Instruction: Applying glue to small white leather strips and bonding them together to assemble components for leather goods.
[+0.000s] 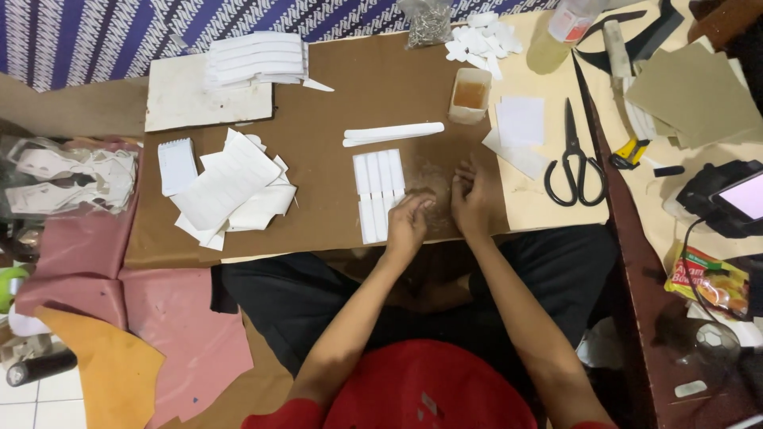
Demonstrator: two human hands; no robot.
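Observation:
My left hand rests at the near edge of the brown board, fingers curled, touching the lower right corner of a row of white strips laid side by side. My right hand lies just to its right on a glue-stained patch of the board, fingers bent down against the surface. I cannot tell whether either hand pinches anything small. Two long white strips lie above the row. A small tub of amber glue stands behind my right hand.
Black scissors lie right of my hands on cream paper. White paper stacks and a small notepad sit at left, white pieces at the back. Pink and tan sheets cover the floor at left; a phone lies at right.

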